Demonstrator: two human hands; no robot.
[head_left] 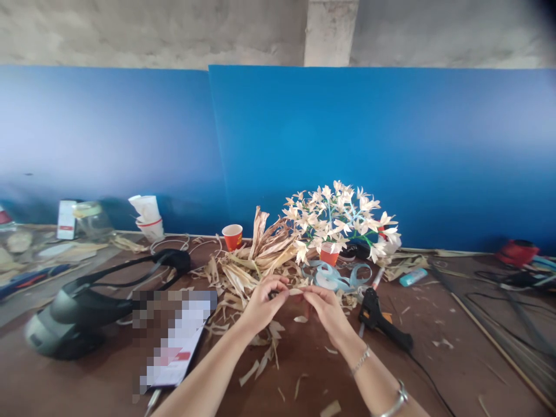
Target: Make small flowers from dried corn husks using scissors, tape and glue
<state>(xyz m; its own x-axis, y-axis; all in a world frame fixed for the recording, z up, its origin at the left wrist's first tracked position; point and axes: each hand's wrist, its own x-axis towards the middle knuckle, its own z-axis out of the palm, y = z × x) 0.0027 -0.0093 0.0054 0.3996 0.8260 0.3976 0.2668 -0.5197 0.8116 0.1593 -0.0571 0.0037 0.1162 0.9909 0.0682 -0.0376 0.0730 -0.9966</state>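
My left hand [264, 302] and my right hand [325, 310] meet over the middle of the table, fingers pinched. Between their fingertips stretches a small pale strip of corn husk [294, 291], gripped at both ends. Something small and dark shows by the left fingers, too little to name. Just behind the hands lies a heap of dried corn husks [243, 278]. A bunch of cream husk flowers [334, 217] on green stems rises from a red paper cup [329, 255]. In front of it sits a roll of light blue ribbon [328, 277].
To the right lies a black glue gun [382, 324] with its cord trailing forward. A phone [180, 341] and a black-and-grey headset [73, 318] are at left. Another red paper cup [233, 237] stands near the blue partition [347, 127]. Husk scraps litter the brown table [434, 376].
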